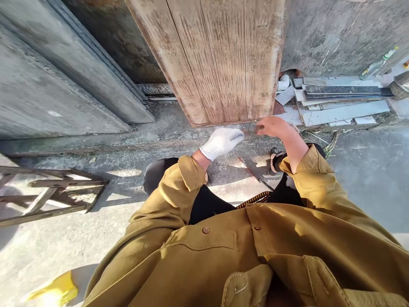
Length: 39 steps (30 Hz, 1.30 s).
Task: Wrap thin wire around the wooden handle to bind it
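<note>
My left hand (222, 141), in a white knit glove, has its fingers pinched together near the bottom edge of a wooden panel (223, 64). Bare and curled, my right hand (271, 126) is close by on the right, at the panel's lower corner. Between the fingertips of both hands is a small, brownish, partly see-through thing (249, 129), blurred, its kind unclear. The panel leans upright against the wall, its brown boards worn and streaked. A thin red and dark stick-like tool (251, 170) lies on the ground below my hands.
Grey slabs (70, 72) lean at the left. A wooden trestle-like frame (57, 194) lies on the left floor, with a yellow bag-like item (56, 290) nearer. Stacked strips and tiles (345, 102), a bottle (380, 64) and a metal pot (401, 85) sit at right.
</note>
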Each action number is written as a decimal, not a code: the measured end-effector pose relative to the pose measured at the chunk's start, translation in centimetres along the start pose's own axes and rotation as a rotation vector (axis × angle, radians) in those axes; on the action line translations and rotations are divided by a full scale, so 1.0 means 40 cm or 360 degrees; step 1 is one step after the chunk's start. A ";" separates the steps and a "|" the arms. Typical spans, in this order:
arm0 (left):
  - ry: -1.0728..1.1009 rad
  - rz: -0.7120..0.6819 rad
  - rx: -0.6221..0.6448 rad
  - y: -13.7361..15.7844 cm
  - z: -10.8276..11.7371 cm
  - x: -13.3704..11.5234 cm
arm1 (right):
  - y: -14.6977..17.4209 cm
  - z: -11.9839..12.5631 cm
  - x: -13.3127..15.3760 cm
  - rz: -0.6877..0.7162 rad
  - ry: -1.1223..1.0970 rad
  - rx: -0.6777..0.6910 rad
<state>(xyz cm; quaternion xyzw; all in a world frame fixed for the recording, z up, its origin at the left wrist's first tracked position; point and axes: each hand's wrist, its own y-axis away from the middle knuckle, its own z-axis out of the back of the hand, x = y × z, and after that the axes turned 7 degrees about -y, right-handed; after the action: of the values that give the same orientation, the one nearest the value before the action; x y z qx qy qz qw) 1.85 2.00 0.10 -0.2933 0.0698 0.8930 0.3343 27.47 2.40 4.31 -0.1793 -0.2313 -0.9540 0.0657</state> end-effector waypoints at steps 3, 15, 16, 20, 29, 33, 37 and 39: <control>0.0134 0.0048 0.0100 -0.004 0.010 0.014 | 0.032 0.015 -0.032 0.0346 -0.0323 0.0852; 0.0459 0.0041 0.0213 0.012 -0.007 0.002 | -0.008 -0.006 -0.020 0.0224 -0.1105 -0.0545; 0.0382 0.0005 0.0231 0.011 -0.001 0.004 | -0.011 -0.009 -0.018 0.0121 -0.0811 -0.0489; 0.0268 0.0098 0.0132 0.007 0.029 0.029 | -0.005 -0.013 -0.024 0.0065 -0.0272 0.0197; 0.0914 0.0358 0.0026 -0.003 0.034 0.029 | 0.029 0.010 -0.031 0.0785 -0.1488 0.0248; 0.0955 0.0336 0.0209 0.001 0.007 0.020 | 0.003 0.002 -0.025 0.0607 -0.1738 -0.0483; 0.0974 0.0176 0.0586 0.011 -0.028 0.014 | -0.024 -0.005 -0.023 0.0110 -0.1234 -0.0757; 0.1027 0.0110 0.0706 0.016 -0.030 0.011 | -0.026 -0.003 -0.030 -0.0112 -0.0612 -0.0647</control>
<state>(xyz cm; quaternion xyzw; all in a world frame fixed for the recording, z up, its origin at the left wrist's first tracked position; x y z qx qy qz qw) 1.75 1.37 -1.20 -0.4771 0.3724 0.7288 0.3203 28.31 3.29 3.34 -0.3584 -0.0496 -0.9309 -0.0499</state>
